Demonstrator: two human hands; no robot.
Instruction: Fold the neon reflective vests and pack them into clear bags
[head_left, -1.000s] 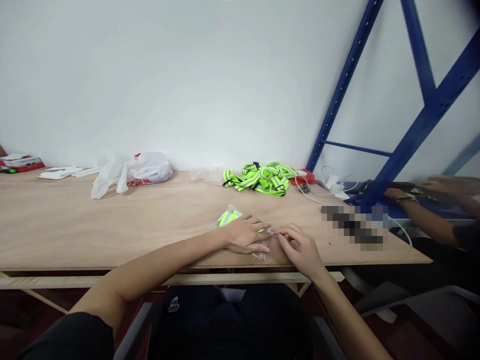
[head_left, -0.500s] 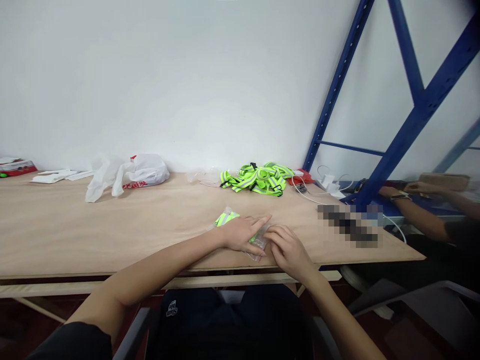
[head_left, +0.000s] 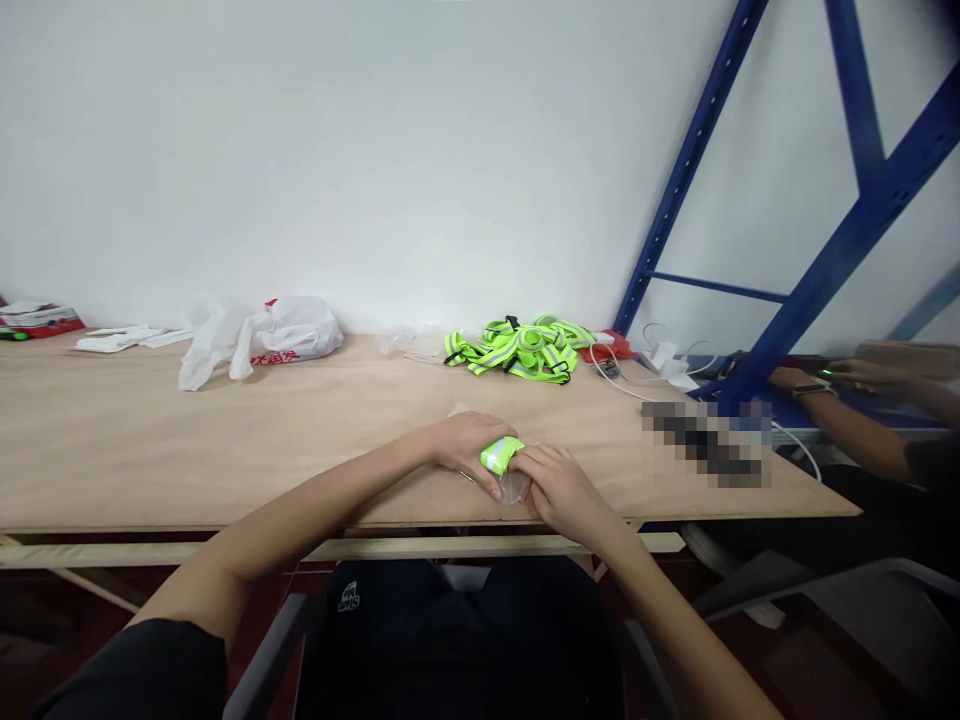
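Both hands closed in: one folded band (head_left: 501, 454), bagged.

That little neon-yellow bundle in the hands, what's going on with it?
A person seated at a wooden table holds a folded neon-yellow reflective strap between both hands, left hand over it and right hand at its end, with a clear plastic bag beneath. More straps lie in a pile by the wall. Another person's arms work at the right.

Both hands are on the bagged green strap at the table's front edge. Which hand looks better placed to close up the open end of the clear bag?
Probably the right hand: its fingers rest on the clear bag where the plastic shows. The left hand lies over the folded green strap, pinning it down.
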